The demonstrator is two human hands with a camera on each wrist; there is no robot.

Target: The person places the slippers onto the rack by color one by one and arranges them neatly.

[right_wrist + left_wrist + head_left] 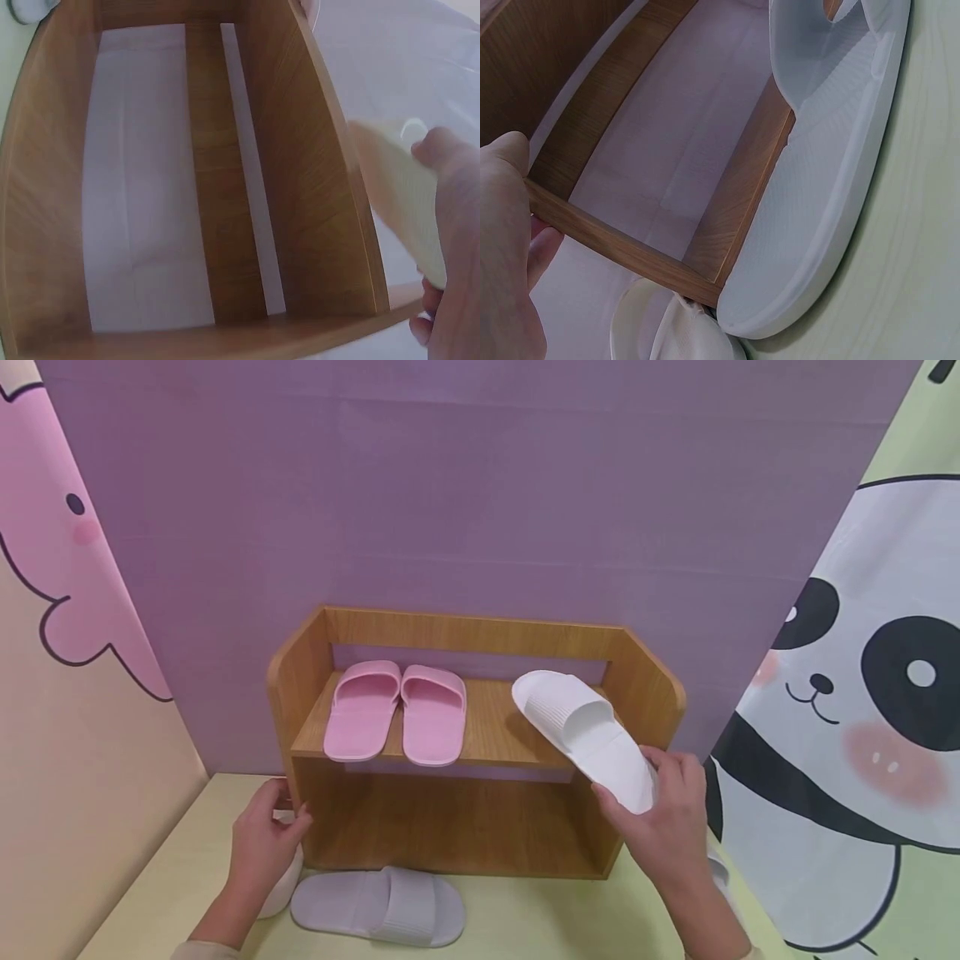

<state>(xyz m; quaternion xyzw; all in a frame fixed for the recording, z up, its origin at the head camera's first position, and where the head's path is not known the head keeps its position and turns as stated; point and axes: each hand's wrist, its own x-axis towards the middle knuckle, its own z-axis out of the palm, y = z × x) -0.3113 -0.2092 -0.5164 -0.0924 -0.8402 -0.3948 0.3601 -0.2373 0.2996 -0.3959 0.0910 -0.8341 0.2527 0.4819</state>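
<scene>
My right hand [671, 810] grips a white slipper [551, 710] by its heel end. The slipper slants over the right part of the upper shelf of a wooden shoe rack [480, 631], its toe pointing to the back left. In the right wrist view, thumb and fingers pinch the slipper [401, 191] beside the rack's upper board. On the other side, my left hand [262, 839] holds the front edge of the rack's left side panel [615, 244] between thumb and fingers. A pair of pink slippers [363, 714] stands on the upper shelf's left half.
A light grey slipper [337, 902] lies sideways on the table [525, 927] before the rack. Partly hidden by my left hand is a white slipper [283, 889]. Another pale slipper [717, 868] shows behind my right forearm. A purple backdrop [480, 485] hangs behind the rack.
</scene>
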